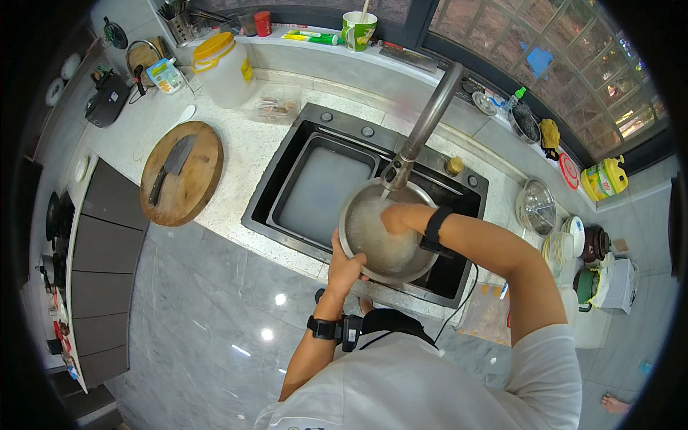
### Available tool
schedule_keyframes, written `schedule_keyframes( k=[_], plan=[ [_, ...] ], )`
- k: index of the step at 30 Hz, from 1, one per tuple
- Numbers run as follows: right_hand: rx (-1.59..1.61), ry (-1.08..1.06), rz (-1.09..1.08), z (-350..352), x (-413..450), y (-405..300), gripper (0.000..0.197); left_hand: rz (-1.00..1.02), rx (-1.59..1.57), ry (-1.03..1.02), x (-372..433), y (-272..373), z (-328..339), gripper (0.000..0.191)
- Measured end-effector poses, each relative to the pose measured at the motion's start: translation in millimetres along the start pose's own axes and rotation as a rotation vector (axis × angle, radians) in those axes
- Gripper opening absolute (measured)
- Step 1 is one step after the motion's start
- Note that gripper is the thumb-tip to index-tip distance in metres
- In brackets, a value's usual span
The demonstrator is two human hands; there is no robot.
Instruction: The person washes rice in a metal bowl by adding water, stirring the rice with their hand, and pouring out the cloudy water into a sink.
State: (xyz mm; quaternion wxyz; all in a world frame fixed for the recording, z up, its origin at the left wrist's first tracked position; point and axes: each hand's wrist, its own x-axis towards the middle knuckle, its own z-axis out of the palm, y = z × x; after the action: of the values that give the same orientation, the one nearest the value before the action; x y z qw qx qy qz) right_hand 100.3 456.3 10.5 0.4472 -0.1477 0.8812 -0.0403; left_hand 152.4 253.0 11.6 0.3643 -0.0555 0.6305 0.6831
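Note:
A round metal bowl (430, 263) of cloudy, foamy water is held over the divider and right part of a black double sink (258, 215). My left hand (345, 266) grips the bowl's lower left rim, thumb on the outside edge. My right hand (399, 219) dips into the bowl; its fingers are hidden under the cloudy water, and what they touch cannot be told. Above the bowl hangs a metal faucet (430, 115), a thin stream of water running from its head into it. A rectangular basin (328, 188) with cloudy liquid fills the sink's left part.
Left of the sink, a cleaver (177, 158) lies on a round wooden chopping board (207, 183). Behind stand a yellow-lidded plastic jar (223, 75) and a clear container (277, 105). On the right are a metal colander (536, 207), stacked dishes (574, 236) and a green pot (585, 285).

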Motion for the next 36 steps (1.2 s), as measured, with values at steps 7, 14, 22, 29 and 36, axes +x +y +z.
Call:
schedule_keyframes(
  k=[7,14,22,29,36],
  plan=[
    [0.158,0.229,-0.194,11,19,-41,0.028,-0.010,-0.015,0.007,1,-1,1,0.084],
    [-0.035,0.196,0.017,4,8,16,0.026,-0.012,-0.012,-0.003,-2,-2,-4,0.087],
    [0.064,-0.279,-0.221,55,22,-22,0.032,-0.041,-0.065,-0.013,3,-10,-9,0.088],
    [0.105,0.124,-0.167,31,39,-3,0.038,-0.017,-0.043,-0.022,-3,-7,-9,0.088],
    [0.121,-0.209,-0.236,26,27,-29,0.044,-0.003,-0.033,-0.018,-6,0,-6,0.081]
  ],
)
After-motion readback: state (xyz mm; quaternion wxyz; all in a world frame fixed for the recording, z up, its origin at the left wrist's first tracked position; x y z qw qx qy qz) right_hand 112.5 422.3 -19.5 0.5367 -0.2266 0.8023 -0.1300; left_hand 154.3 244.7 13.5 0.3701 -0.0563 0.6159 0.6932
